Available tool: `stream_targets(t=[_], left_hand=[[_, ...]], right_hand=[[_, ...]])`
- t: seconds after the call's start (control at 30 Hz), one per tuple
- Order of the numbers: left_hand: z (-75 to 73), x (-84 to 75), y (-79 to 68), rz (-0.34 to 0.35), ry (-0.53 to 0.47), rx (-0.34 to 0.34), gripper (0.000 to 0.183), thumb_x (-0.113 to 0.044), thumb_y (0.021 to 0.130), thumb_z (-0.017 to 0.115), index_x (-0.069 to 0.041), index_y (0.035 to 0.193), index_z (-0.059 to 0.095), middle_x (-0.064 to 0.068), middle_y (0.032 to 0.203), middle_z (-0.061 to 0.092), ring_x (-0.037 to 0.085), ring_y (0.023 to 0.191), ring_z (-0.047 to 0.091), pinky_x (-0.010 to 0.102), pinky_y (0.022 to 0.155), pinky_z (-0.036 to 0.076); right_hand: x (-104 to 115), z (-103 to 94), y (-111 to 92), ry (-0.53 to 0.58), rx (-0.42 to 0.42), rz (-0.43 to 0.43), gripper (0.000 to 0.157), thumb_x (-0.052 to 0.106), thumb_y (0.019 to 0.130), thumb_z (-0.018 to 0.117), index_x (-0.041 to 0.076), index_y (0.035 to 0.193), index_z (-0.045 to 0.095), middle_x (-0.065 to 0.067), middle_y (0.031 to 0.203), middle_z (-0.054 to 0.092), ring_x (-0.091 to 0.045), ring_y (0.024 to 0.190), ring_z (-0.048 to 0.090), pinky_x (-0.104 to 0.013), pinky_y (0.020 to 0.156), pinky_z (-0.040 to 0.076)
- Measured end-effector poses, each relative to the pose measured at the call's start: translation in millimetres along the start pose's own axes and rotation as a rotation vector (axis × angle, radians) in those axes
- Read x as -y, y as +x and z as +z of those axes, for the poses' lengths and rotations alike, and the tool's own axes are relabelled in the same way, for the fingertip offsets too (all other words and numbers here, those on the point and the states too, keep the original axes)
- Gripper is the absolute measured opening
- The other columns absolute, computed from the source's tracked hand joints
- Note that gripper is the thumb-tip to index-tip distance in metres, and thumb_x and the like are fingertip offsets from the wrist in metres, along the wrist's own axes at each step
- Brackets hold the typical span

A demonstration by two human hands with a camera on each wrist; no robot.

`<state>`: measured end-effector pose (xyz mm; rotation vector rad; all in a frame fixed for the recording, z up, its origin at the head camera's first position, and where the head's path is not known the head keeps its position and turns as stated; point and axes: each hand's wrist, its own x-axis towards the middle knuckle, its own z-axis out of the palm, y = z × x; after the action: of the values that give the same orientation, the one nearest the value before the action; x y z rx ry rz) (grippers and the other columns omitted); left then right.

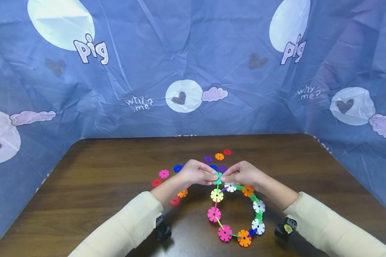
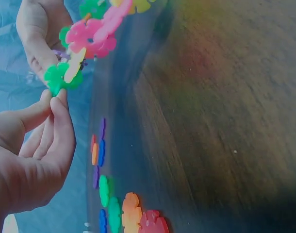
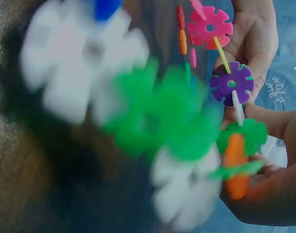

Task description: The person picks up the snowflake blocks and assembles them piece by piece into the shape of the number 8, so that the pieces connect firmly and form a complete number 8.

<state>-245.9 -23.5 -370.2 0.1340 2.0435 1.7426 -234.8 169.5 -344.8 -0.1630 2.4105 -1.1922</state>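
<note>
Green disc (image 1: 218,177) in pinched left hand (image 1: 197,173)

Bare wood of table (image 1: 321,178) giving wide lane right of right hand (image 1: 244,174); second lane running left of loose discs (image 1: 163,174). Those discs lying scattered beside and behind left hand (image 1: 196,173), obstructing low sweep there. Both hands nearly meeting at green disc (image 1: 218,178), leaving barely any gap between. Linked ring (image 1: 225,233) occupying room between sleeves (image 1: 122,225), its middle forming opening over wood. Wrist cameras (image 1: 162,228) jutting inward below sleeves, narrowing side approaches. Blue cloth (image 1: 244,117) walling off far edge.
</note>
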Motion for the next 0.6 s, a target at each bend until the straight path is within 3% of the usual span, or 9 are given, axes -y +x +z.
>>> stream_targets(t=[0.13,0.23,0.4,0.5,0.6], left_hand=[[-1.2,-2.0,8.9,0.029,0.029,-0.048,0.017,-0.006,0.085,0.071,0.006,0.097,0.072,0.020,0.092,0.075,0.014,0.066,0.071,0.035,0.076,0.060],[-1.9,-4.5,19.7,0.073,0.167,-0.112,0.013,-0.009,0.085,0.072,0.001,0.092,0.074,0.018,0.088,0.075,0.020,0.071,0.073,0.034,0.073,0.060],[4.6,-7.8,40.8,0.225,0.559,-0.165,0.009,-0.012,0.084,0.074,-0.005,0.088,0.075,0.010,0.086,0.076,0.021,0.079,0.072,0.024,0.066,0.056],[13.7,-10.5,51.8,0.293,0.785,-0.151,0.012,-0.013,0.084,0.074,-0.006,0.094,0.075,0.006,0.093,0.076,0.018,0.088,0.071,0.024,0.075,0.056],[22.2,-11.5,59.0,0.304,0.992,-0.134,0.015,-0.017,0.085,0.073,-0.008,0.097,0.074,0.004,0.097,0.075,0.016,0.094,0.069,0.027,0.083,0.055]], right_hand=[[-8,-2.7,4,0.031,-0.006,0.027,0.030,0.023,0.087,0.071,-0.002,0.103,0.072,0.004,0.077,0.069,-0.009,0.071,0.057,-0.024,0.062,0.049],[-16,-5.4,4,0.053,-0.011,0.063,0.031,0.024,0.088,0.070,-0.001,0.106,0.071,0.004,0.079,0.068,-0.010,0.072,0.055,-0.023,0.062,0.047],[-26,-9.6,0,0.068,-0.012,0.094,0.036,0.026,0.089,0.068,-0.002,0.112,0.068,-0.004,0.098,0.072,-0.013,0.084,0.060,-0.026,0.073,0.050],[-30,-12.1,-2,0.072,-0.017,0.094,0.037,0.026,0.090,0.067,-0.002,0.113,0.067,-0.007,0.104,0.071,-0.013,0.087,0.060,-0.027,0.075,0.050],[-34,-14.1,-3,0.071,-0.017,0.088,0.038,0.027,0.090,0.067,-0.003,0.114,0.067,-0.009,0.107,0.069,-0.014,0.088,0.060,-0.027,0.076,0.051]])
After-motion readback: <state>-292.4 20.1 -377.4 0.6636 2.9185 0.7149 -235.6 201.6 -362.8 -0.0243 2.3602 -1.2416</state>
